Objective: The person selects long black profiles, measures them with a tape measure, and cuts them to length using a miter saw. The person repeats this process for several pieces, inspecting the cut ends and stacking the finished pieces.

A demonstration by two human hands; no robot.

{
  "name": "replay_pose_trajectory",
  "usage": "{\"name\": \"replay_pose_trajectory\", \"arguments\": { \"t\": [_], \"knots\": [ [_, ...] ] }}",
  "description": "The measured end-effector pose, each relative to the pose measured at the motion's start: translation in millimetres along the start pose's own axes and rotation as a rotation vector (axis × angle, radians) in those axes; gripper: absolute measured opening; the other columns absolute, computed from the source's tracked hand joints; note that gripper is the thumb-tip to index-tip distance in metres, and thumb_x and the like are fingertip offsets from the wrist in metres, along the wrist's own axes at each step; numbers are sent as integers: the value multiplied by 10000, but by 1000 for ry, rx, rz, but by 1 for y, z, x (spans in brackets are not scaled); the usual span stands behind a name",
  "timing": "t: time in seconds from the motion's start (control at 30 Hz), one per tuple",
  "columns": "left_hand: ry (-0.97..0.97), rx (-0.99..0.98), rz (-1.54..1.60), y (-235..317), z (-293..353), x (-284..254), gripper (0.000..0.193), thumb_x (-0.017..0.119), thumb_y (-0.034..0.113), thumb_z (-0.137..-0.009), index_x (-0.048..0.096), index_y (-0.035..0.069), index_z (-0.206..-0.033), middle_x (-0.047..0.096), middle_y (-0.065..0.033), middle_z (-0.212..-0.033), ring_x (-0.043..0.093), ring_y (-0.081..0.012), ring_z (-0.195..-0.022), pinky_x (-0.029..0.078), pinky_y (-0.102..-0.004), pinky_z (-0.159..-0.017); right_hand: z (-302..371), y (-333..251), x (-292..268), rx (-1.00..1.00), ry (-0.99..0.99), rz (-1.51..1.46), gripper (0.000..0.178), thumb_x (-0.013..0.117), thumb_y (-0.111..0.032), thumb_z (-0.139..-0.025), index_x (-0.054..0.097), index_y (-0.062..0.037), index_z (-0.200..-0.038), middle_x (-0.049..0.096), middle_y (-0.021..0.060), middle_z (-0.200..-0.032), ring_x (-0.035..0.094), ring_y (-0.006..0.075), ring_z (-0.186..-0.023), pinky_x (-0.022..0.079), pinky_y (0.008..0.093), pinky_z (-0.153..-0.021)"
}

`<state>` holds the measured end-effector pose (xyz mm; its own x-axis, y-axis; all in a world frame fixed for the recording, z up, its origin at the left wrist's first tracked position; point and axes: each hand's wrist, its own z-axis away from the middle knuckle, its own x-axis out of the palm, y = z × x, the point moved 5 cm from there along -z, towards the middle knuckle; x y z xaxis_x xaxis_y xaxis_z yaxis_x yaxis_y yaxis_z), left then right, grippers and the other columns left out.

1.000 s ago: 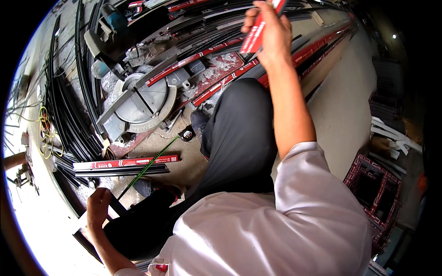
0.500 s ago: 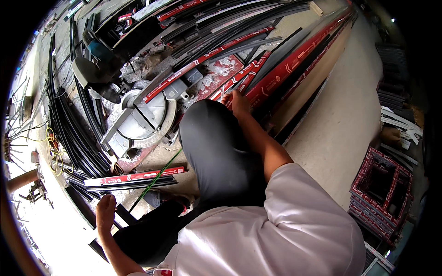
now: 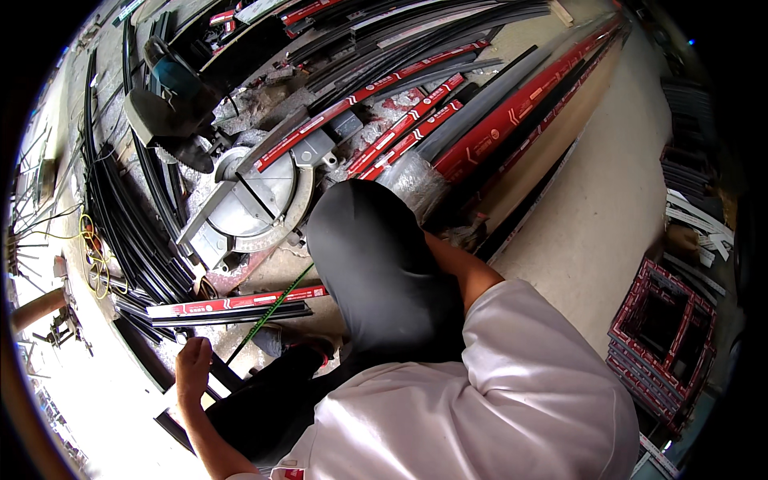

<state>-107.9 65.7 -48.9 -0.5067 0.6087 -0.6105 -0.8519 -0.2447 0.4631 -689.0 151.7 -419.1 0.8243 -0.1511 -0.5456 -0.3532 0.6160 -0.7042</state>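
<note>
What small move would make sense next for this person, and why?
Probably easing the raised knee aside a little: the right arm disappears behind it, with the right hand hidden, and the green tape, slanting up from near the left hand, runs out of sight there too.

L glare, R dim, detail unclear
</note>
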Motion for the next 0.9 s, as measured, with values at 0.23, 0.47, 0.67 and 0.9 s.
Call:
{"name": "replay_pose_trajectory", "arguments": {
  "t": [0.23,0.47,0.67,0.9],
  "knots": [
    [27,-42,69,-4,11,-1,290,622,264,-1070,702,-10,-1119,664,-26,-805,599,-110,-738,495,-294,-703,-11,-41,16,36,-49,-76,482,629,-439,-927,680,7,-752,726,226,-817,736,376,-823,533,492,-753],
    [21,-67,36,-13,11,3,318,614,287,-1073,703,-14,-1124,676,-38,-804,609,-111,-740,504,-307,-703,-20,-81,12,239,-108,-389,329,756,-361,-913,658,-54,-849,690,126,-823,681,274,-706,544,428,-625],
    [77,-127,-116,-34,14,-1,353,605,305,-1046,715,-29,-1012,663,-92,-748,609,-162,-717,499,-360,-686,-36,-69,43,441,-245,-705,318,790,-338,-939,623,-85,-1035,674,93,-937,651,241,-778,558,412,-666],
    [35,-139,-60,-20,-4,-3,368,642,335,-1027,722,-5,-1144,741,-166,-895,696,-249,-813,540,-398,-784,-87,11,34,1043,-486,-1137,570,681,-377,-1039,491,-89,-1492,592,221,-1391,593,376,-1283,554,490,-1100]
  ]
}}
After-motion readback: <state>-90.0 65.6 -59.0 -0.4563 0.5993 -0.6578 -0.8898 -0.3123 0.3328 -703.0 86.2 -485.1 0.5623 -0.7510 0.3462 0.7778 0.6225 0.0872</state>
